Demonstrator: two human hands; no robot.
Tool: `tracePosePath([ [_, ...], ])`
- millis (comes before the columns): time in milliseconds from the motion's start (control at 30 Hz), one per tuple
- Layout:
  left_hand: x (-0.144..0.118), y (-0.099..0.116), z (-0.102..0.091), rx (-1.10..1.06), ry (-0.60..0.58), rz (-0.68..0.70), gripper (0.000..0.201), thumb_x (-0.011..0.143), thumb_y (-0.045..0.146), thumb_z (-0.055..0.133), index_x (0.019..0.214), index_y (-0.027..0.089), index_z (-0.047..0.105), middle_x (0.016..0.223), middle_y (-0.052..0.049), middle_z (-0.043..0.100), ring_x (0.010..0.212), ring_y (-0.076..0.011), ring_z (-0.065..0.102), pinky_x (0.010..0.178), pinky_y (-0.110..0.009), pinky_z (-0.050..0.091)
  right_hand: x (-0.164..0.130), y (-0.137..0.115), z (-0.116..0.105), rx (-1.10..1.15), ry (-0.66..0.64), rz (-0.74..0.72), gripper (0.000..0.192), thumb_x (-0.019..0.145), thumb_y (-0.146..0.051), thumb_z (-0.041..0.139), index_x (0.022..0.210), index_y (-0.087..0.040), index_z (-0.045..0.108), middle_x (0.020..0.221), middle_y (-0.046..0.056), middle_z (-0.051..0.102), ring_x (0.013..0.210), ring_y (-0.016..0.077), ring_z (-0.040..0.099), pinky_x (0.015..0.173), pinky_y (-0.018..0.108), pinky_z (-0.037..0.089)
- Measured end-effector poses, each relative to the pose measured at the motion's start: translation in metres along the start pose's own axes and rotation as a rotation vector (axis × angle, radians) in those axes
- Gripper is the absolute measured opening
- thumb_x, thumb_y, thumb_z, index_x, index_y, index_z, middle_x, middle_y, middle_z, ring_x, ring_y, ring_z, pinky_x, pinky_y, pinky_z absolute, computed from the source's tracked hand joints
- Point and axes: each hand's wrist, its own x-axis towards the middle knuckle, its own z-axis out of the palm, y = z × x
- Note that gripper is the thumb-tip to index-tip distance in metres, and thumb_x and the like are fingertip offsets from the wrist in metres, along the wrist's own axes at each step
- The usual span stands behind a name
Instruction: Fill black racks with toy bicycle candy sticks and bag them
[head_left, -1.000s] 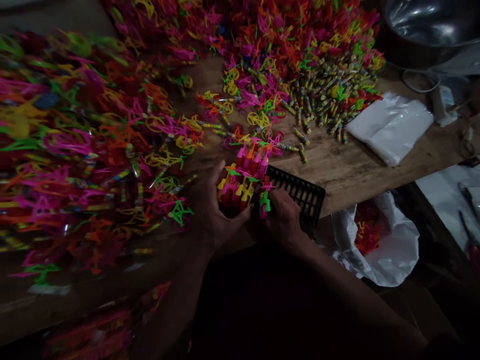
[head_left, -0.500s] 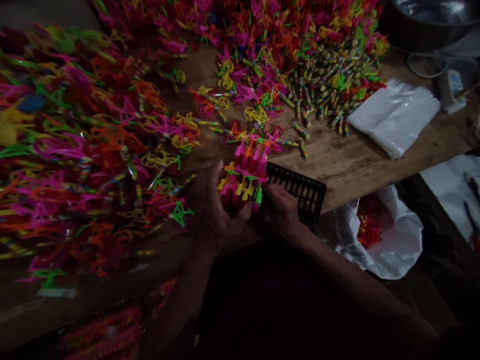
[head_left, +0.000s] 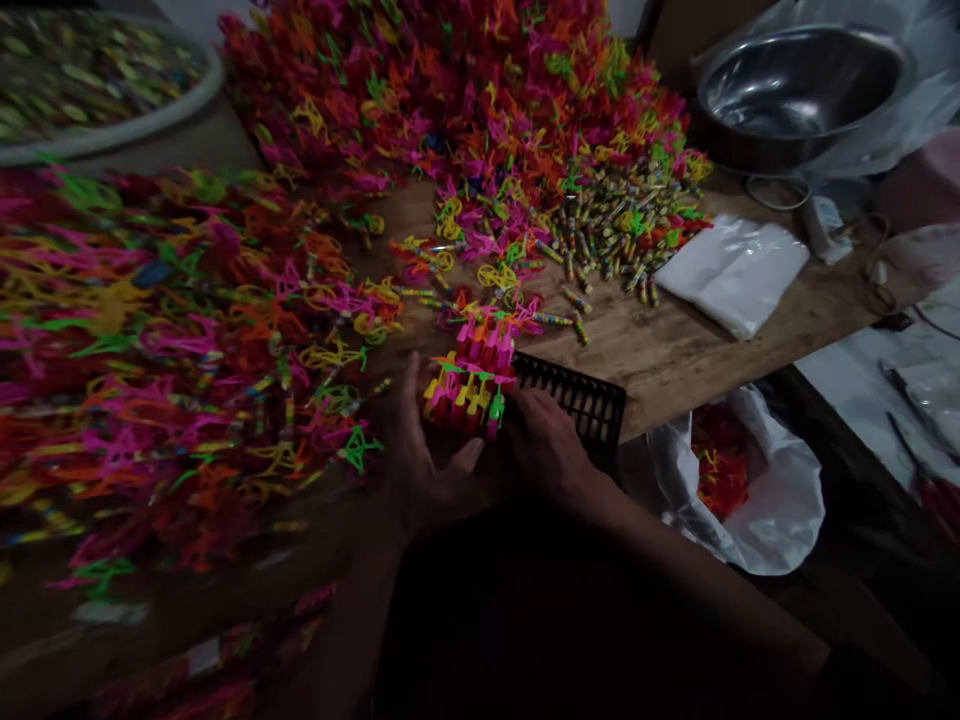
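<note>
1. Right now, the left hand (head_left: 424, 465) rests at the near edge of the wooden worktop (head_left: 675, 350), palm turned toward a bundle of neon plastic toy pieces (head_left: 469, 385); thumb curls under the bundle's near side. Fingers are loosely cupped round it, touching rather than clenched.
2. The right hand (head_left: 551, 450) sits just beside the bundle on its right, fingers bent onto a green piece (head_left: 496, 406) at the bundle's right edge and pinching it, as far as the dim light shows.
3. The bundle stands in the left end of a black slotted tray (head_left: 592, 405), w/ pink, yellow and orange pieces packed upright. The tray lies at the worktop's near edge, its right part bare, slots showing.
4. Left of the hands: a wide heap of loose neon pieces (head_left: 172, 360), blurred. Another heap (head_left: 450, 90) rises at the back centre.
5. Behind the tray, small multicoloured sticks (head_left: 607, 235) lie scattered, near a folded white plastic bag (head_left: 731, 270) on the right.
6. Back right: a steel bowl (head_left: 802, 85), well apart from the hands. Back left: a round tray (head_left: 97, 90) w/ more small items, too blurred to name.
7. Below the worktop's edge, right of the person's right forearm, an open white bag (head_left: 757, 500) holds red and orange pieces.
</note>
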Motion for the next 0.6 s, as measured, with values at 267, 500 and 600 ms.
tracePosePath([
  [267,0.028,0.062,0.000,0.343,0.156,0.071,0.102,0.084,0.046,0.076,0.164,0.020,0.019,0.165,-0.019,0.034,0.153,-0.0401,0.034,0.126,-0.059,0.033,0.071,0.060,-0.050,-0.353,0.030,0.064,0.022,0.102,-0.022,0.048,0.107,-0.017,0.069,0.107,0.013,0.069,0.098,0.0257,0.061,0.088,0.038,0.048],
  [500,0.054,0.058,0.018,0.571,-0.012,0.153,0.070,0.095,0.029,0.061,0.158,0.015,0.035,0.157,-0.018,0.049,0.145,-0.0367,0.047,0.121,-0.054,0.041,0.102,0.098,-0.025,-0.437,-0.104,-0.020,0.019,0.099,-0.023,0.055,0.108,-0.014,0.069,0.111,0.017,0.066,0.107,0.0295,0.053,0.098,0.044,0.045],
  [600,0.051,0.053,0.018,0.591,-0.017,0.157,0.070,0.095,0.031,0.062,0.158,0.016,0.036,0.158,-0.018,0.047,0.145,-0.0374,0.047,0.119,-0.054,0.042,0.087,0.099,-0.035,-0.357,-0.030,-0.025,0.019,0.095,-0.022,0.057,0.110,-0.015,0.068,0.110,0.015,0.068,0.105,0.0286,0.056,0.097,0.043,0.047],
])
